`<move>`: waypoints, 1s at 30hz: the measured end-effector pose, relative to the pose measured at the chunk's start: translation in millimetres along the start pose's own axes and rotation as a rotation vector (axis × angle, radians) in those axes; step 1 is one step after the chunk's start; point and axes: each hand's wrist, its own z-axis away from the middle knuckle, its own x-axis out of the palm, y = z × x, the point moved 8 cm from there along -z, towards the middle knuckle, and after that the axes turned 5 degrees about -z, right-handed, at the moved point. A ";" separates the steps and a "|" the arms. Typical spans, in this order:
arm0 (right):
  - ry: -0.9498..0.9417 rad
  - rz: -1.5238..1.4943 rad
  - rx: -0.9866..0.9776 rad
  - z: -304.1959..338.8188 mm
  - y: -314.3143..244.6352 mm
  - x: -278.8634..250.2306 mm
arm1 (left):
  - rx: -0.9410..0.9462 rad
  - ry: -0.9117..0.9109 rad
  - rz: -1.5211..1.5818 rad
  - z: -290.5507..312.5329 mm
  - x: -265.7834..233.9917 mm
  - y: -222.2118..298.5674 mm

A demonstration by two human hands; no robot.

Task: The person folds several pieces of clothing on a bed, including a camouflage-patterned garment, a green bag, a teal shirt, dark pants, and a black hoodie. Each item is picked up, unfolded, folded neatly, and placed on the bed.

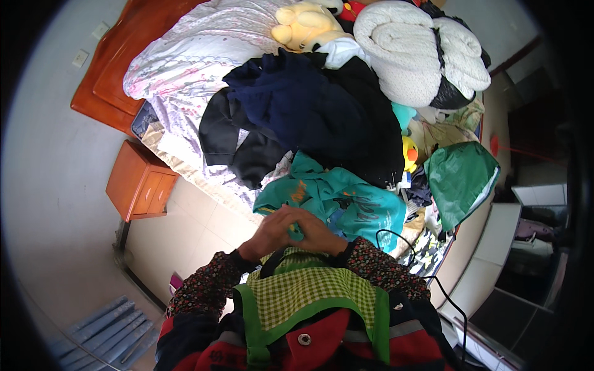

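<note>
Left hand: raised in front of the body, left hand (271, 234) bent inward, its fingers meeting the other hand; whether it pinches cloth, cannot tell.
Right hand: right hand (318, 235) angled in from the other side, fingers curled; grip hidden, cannot tell if anything is pinched.
Between hands: fingers pressed together at the top, small gap below with teal showing through.
Teal garment: teal garment (368, 207) with orange and dark print, crumpled on the near side of the bed, just beyond and to the right of the hands.
Dark clothes: navy garment (291, 93) heaped behind the teal one; black garment (219, 136) to its left.
Bedding: floral sheet (179, 68) under the heap, far left; white rolled quilt (393, 55) far right.
Toys: yellow plush (309, 28) at the far side, yellow duck toy (410, 153) right of the dark clothes.
Right side: green bag (461, 179) near the bed edge.
Left side: wooden nightstand (142, 182) beside the bed.
Wearer: green checked apron (309, 303), floral sleeves (201, 284).
</note>
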 end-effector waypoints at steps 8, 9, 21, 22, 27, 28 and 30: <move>0.625 -0.509 0.660 47.9 64.8 -82.9 | -0.291 -0.041 -0.057 9.8 22.7 -56.2; 0.618 -0.578 0.590 47.8 54.2 -92.4 | -0.303 -0.080 -0.107 14.5 36.6 -60.9; 0.776 -0.317 0.203 68.9 -127.7 -212.8 | 0.174 -0.121 0.200 -96.3 46.8 13.4; 0.773 -0.276 0.131 69.3 -140.7 -215.9 | 0.193 -0.190 0.189 -102.8 55.0 27.9; 0.930 -0.387 0.127 84.1 -160.7 -227.4 | 0.090 -0.221 0.628 -110.1 89.4 67.0; 0.945 -0.365 0.122 89.2 -165.7 -231.0 | 0.057 -0.208 0.562 -114.6 93.8 65.3; 0.898 -0.259 0.073 101.2 -182.3 -241.0 | 0.081 -0.167 0.503 -129.2 83.1 62.6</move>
